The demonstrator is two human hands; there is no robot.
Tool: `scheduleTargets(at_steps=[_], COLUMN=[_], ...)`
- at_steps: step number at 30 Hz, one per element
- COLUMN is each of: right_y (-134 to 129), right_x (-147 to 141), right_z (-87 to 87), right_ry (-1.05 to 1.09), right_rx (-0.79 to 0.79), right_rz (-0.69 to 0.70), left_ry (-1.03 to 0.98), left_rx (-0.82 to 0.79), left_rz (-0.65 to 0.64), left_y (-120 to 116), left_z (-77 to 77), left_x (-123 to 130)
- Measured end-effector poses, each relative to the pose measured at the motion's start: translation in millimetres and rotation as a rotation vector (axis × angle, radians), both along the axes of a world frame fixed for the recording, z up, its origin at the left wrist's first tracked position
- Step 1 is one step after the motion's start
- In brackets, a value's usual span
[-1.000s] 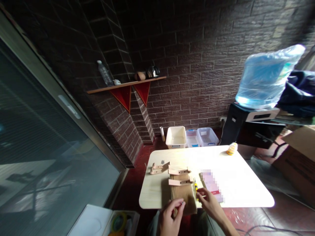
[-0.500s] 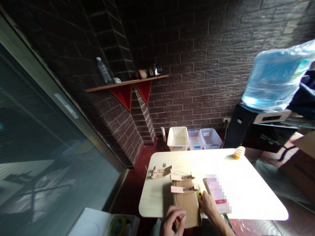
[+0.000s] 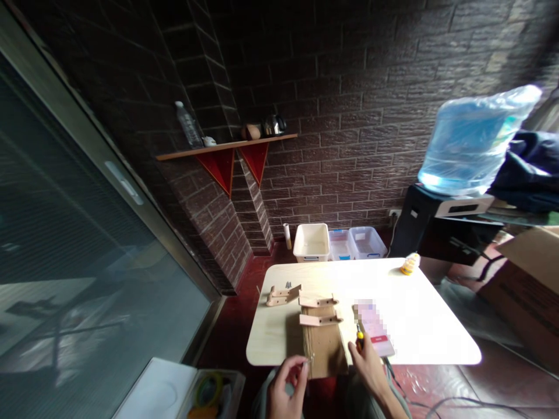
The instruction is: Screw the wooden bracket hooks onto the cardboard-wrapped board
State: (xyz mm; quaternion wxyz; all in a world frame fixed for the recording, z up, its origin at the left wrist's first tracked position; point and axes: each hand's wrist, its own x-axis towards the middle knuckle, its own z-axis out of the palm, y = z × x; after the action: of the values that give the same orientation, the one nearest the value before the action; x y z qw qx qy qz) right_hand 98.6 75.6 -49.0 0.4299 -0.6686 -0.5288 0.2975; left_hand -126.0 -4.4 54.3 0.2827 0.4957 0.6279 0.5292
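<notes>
My right hand [image 3: 365,362] is closed round a yellow-and-black screwdriver [image 3: 360,337], its tip pointing away from me over the table. Thumb and forefinger of my left hand [image 3: 289,384] pinch a tiny thing, too small to make out, at the near left edge of a cardboard piece [image 3: 325,349]. Across the far part of the cardboard lie two light wooden pieces with holes [image 3: 321,320]. More such wooden pieces [image 3: 283,295] sit to the left, with several small dark screws [image 3: 289,285] just beyond them.
A blurred pinkish box [image 3: 375,331] lies right of the cardboard on the pale table [image 3: 445,343]. A yellow-and-white object [image 3: 410,263] stands at the far right corner. Plastic bins [image 3: 311,241] are behind the table. An open case [image 3: 213,396] is at lower left.
The view has shifted slightly. My left hand has moved left, away from the middle of the cardboard's near part. My right hand, with the screwdriver, has moved right, away from the wooden pieces.
</notes>
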Motion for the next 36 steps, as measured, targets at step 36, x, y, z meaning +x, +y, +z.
scheduleTargets(at_steps=[36], right_y=[-16], right_x=[-4], right_z=[-22.6], right_ry=[-0.094], right_rx=[-0.190], right_rz=[0.045], left_ry=[-0.174], left_rx=[-0.042], left_rz=[0.130], left_y=[12], left_z=[13.2], left_x=[-66])
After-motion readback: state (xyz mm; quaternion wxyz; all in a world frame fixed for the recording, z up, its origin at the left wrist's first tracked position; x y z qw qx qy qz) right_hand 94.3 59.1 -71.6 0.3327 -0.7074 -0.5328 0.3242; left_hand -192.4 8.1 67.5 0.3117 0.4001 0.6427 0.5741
